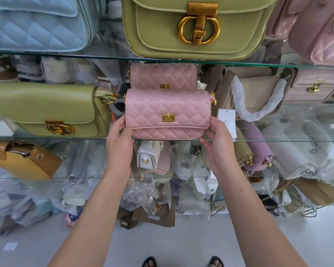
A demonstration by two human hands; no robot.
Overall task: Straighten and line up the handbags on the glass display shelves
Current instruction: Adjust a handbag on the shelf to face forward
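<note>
The head view showed the left hand [120,132] and right hand [218,135] with fingers clasped on either end of the front pink quilted bag [168,114] at the glass shelf [278,141] edge, apparently to square it with its twin [163,76] behind.

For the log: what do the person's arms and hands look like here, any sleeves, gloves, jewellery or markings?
Both forearms are bare right up to the bottom edge of the picture, with no sleeve in view. The left hand and right hand wear no gloves, and no ring, watch or bracelet shows on the fingers or wrists. The nails that show look short and unpainted. No tattoos or other markings are visible.
</note>
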